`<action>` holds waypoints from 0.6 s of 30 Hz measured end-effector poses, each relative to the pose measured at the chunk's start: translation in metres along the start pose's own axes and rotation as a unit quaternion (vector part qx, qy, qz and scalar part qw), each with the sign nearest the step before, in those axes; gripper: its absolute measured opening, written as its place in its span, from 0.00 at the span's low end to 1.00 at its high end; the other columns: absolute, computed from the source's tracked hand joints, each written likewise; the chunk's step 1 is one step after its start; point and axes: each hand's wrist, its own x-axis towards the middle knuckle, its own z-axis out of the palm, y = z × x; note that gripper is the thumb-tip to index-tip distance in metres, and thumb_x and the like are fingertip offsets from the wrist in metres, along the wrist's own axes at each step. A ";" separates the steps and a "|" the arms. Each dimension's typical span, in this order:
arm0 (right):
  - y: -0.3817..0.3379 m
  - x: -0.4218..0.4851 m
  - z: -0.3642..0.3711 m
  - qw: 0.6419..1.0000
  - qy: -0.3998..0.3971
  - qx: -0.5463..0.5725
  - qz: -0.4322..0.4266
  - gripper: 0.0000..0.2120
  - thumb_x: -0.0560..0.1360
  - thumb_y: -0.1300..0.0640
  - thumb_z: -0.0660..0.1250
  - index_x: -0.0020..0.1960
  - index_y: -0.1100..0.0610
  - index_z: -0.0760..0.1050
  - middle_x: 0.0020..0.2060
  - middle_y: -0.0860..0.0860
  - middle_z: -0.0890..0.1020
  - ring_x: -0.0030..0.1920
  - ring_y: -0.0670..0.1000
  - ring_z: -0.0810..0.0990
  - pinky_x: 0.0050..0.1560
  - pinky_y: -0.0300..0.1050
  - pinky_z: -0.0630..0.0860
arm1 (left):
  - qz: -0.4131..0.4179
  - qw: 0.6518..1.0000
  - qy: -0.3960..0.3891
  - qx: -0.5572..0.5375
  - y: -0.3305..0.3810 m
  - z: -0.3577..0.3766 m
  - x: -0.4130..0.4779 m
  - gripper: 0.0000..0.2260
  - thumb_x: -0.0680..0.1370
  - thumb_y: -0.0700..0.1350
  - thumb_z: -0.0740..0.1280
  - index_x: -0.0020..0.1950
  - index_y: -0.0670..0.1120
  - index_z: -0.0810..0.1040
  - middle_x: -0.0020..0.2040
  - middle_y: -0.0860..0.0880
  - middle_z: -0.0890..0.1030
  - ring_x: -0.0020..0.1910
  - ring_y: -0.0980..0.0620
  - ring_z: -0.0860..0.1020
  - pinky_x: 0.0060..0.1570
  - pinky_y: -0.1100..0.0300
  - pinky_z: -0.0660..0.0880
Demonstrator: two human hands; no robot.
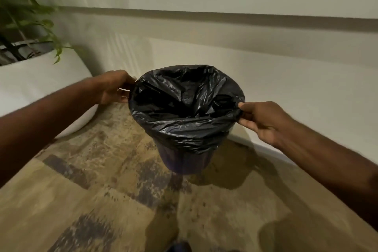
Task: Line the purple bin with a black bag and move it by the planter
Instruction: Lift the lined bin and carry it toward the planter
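While the black bag [185, 106] already sits folded over the rim of the purple bin [184, 161], you are on the second half of the job: shifting the lined bin toward the planter [38, 82]. The bin appears just clear of the floor [114, 190], or barely touching it; the blur makes that hard to settle. It lies close to the planter's right side, not yet tucked against it, and near the foot of the wall [225, 47] behind.

Your left hand [114, 88] grips the rim on the side nearest the planter, fingers closed on bag and edge together. Your right hand [263, 120] pinches the far side of the rim, fingers narrow and holding a fold of the plastic. Whether that right pinch also catches the hard rim, I cannot tell.

The bag is thin, glossy, crinkled film, sagging loosely into the mouth and hanging in a skirt down the outside. Only the lower part of the bin shows: round, tapering downward, smooth dark purple plastic. The planter is a broad, pale, rounded tub with green leaves [24, 12] above it. The floor is mottled brown with darker patches.

Next, I judge, you need to set the bin down level beside the planter and let go gently, since the film could slip off the rim if you drag on it.
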 end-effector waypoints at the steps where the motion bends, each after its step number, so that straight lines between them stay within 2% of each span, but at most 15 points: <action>1: 0.006 0.027 0.021 1.000 0.000 -0.001 0.004 0.09 0.78 0.71 0.64 0.58 0.68 0.76 0.54 0.61 0.82 0.50 0.55 0.83 0.42 0.46 0.83 | 0.000 1.000 0.008 0.003 0.000 -0.010 0.030 0.09 0.85 0.43 0.59 0.48 0.46 0.76 0.42 0.49 0.78 0.40 0.53 0.75 0.39 0.58 0.74; 6: 0.047 0.152 0.106 0.999 0.005 -0.010 0.036 0.10 0.77 0.72 0.65 0.58 0.67 0.76 0.52 0.58 0.83 0.47 0.52 0.83 0.33 0.42 0.83 | -0.036 0.998 0.045 0.014 -0.022 -0.044 0.173 0.02 0.80 0.44 0.69 0.50 0.46 0.79 0.42 0.49 0.78 0.39 0.52 0.76 0.41 0.58 0.75; 8: 0.062 0.193 0.132 0.999 0.010 -0.014 0.040 0.12 0.77 0.71 0.66 0.60 0.67 0.76 0.54 0.58 0.82 0.48 0.52 0.84 0.34 0.42 0.83 | -0.044 0.998 0.042 0.009 -0.034 -0.052 0.217 0.09 0.76 0.44 0.75 0.53 0.44 0.80 0.40 0.49 0.79 0.38 0.52 0.77 0.44 0.58 0.77; 11: 0.081 0.241 0.159 0.999 0.023 -0.019 0.043 0.14 0.76 0.70 0.68 0.62 0.67 0.76 0.57 0.59 0.82 0.53 0.54 0.83 0.44 0.47 0.84 | -0.058 0.997 0.042 -0.008 -0.049 -0.054 0.270 0.16 0.72 0.42 0.77 0.58 0.43 0.79 0.46 0.48 0.81 0.44 0.51 0.80 0.48 0.57 0.77; 13: 0.095 0.259 0.173 0.998 0.032 -0.019 0.050 0.14 0.76 0.70 0.68 0.61 0.67 0.76 0.58 0.59 0.82 0.54 0.56 0.83 0.51 0.52 0.84 | -0.067 0.996 0.055 -0.007 -0.059 -0.052 0.294 0.13 0.73 0.41 0.76 0.56 0.43 0.79 0.47 0.48 0.80 0.44 0.51 0.79 0.43 0.59 0.76; 15: 0.109 0.268 0.181 0.997 0.031 -0.029 0.060 0.12 0.76 0.69 0.67 0.60 0.67 0.77 0.57 0.60 0.82 0.53 0.56 0.83 0.53 0.55 0.83 | -0.076 0.995 0.066 0.004 -0.072 -0.047 0.316 0.11 0.74 0.39 0.75 0.55 0.42 0.79 0.47 0.48 0.81 0.44 0.51 0.79 0.40 0.59 0.75; 18: 0.128 0.276 0.186 0.996 0.012 -0.053 0.077 0.06 0.79 0.69 0.64 0.55 0.66 0.77 0.53 0.60 0.82 0.49 0.53 0.81 0.59 0.55 0.81 | -0.065 0.994 0.086 0.008 -0.094 -0.047 0.343 0.10 0.75 0.35 0.73 0.54 0.42 0.80 0.50 0.47 0.82 0.49 0.48 0.80 0.47 0.56 0.76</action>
